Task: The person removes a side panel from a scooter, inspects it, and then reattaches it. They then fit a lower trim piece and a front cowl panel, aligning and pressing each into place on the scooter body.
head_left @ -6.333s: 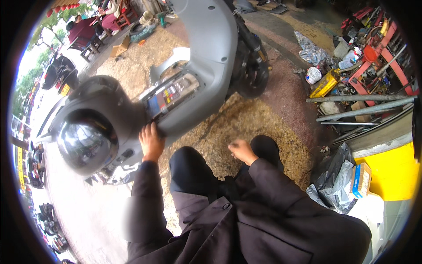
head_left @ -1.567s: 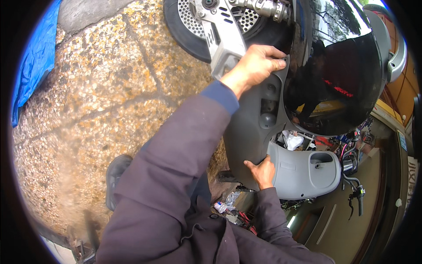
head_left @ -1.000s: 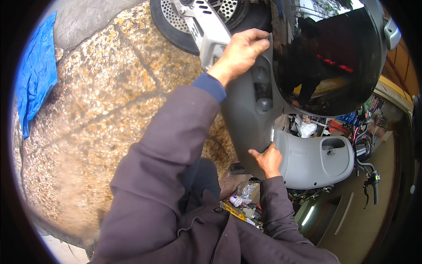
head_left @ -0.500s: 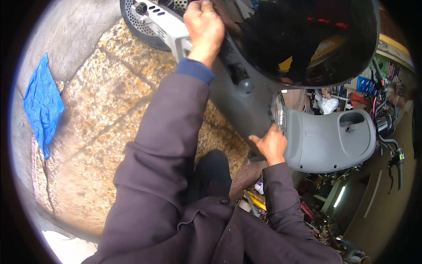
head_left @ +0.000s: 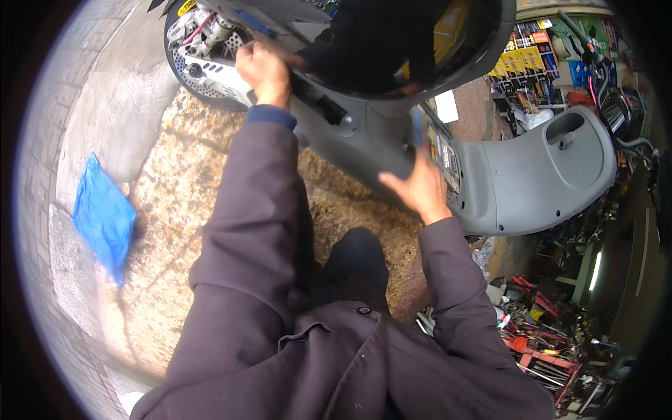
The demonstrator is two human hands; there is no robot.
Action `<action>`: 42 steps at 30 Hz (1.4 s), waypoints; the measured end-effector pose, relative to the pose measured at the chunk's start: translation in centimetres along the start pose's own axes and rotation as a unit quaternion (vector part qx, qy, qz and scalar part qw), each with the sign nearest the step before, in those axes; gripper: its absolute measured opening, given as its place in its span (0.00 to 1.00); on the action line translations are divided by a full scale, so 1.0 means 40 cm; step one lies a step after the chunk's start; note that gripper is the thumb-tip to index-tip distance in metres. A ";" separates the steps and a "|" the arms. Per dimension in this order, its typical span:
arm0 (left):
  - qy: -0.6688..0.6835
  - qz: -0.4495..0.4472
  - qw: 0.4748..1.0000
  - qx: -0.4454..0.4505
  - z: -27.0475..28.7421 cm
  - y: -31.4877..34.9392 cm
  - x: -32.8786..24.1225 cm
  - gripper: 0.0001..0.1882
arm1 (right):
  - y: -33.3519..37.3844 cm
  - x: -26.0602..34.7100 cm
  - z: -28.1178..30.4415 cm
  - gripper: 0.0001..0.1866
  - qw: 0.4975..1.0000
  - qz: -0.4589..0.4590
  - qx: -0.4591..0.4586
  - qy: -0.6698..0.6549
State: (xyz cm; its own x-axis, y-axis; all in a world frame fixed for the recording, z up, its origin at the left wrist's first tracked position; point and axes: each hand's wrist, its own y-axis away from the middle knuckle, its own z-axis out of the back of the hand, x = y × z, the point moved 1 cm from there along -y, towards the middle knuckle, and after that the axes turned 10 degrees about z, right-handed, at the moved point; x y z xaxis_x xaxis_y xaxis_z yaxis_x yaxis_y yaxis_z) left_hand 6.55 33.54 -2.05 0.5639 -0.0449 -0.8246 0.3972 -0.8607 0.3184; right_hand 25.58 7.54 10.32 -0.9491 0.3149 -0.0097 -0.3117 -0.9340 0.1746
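A grey scooter [head_left: 374,145] stretches across the upper part of the head view, its rear wheel [head_left: 218,99] at upper left. My left hand [head_left: 264,73] is closed at the rear of the body, beside a large glossy black rounded part [head_left: 402,52]; its fingertips are partly hidden. Farther right, my right hand [head_left: 420,185] is open, thumb spread, by the edge of a recess [head_left: 448,159] in the footboard. Its fingers are slightly blurred, and whether they touch the edge I cannot tell. The grey front panel [head_left: 549,171] curves away to the right.
A blue cloth or bag [head_left: 103,210] lies on the rough stone paving at left. Lower right, a red tool rack [head_left: 549,364] holds several tools. Shelves with coloured packages [head_left: 528,63] stand at upper right, and the handlebar [head_left: 633,145] is at the right rim.
The view has shifted, bringing more of the footboard recess and the tool rack into sight. My right hand's fingers have stretched out from their hold on the body edge; my left hand stays at the rear.
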 end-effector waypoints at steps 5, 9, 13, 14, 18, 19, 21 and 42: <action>0.041 0.053 0.996 0.052 0.004 0.001 -0.012 0.11 | -0.135 0.134 -0.027 0.66 0.955 0.043 -0.214 -0.202; 0.050 0.031 0.995 0.078 0.005 0.006 -0.014 0.11 | -0.169 0.170 -0.067 0.60 0.943 -0.005 -0.300 -0.144; 0.064 0.011 0.996 0.064 0.012 0.006 -0.001 0.11 | -0.165 0.163 -0.073 0.51 0.942 -0.033 -0.294 -0.162; 0.067 0.006 0.995 0.072 0.007 0.001 0.002 0.10 | -0.163 0.160 -0.070 0.54 0.945 -0.042 -0.268 -0.182; 0.096 0.017 0.993 0.061 0.004 -0.015 0.013 0.12 | -0.169 0.167 -0.055 0.52 0.932 -0.033 -0.296 -0.207; 0.101 0.025 0.993 0.061 0.004 -0.020 0.015 0.12 | -0.171 0.170 -0.053 0.52 0.926 -0.030 -0.300 -0.227; 0.105 0.043 0.992 0.060 0.003 -0.031 0.023 0.12 | -0.176 0.171 -0.048 0.52 0.921 -0.046 -0.292 -0.252; 0.168 0.120 0.977 0.052 0.020 -0.130 0.113 0.14 | -0.163 0.205 -0.067 0.72 0.928 -0.131 -0.240 -0.255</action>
State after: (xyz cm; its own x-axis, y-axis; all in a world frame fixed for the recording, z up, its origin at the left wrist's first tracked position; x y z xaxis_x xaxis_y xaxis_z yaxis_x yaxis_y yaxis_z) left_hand 6.45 37.39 -7.81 0.8450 -0.0980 -0.5257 0.1580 -0.8934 0.4205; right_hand 19.69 15.76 6.47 -0.7319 0.4655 0.4977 -0.6284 -0.7435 -0.2288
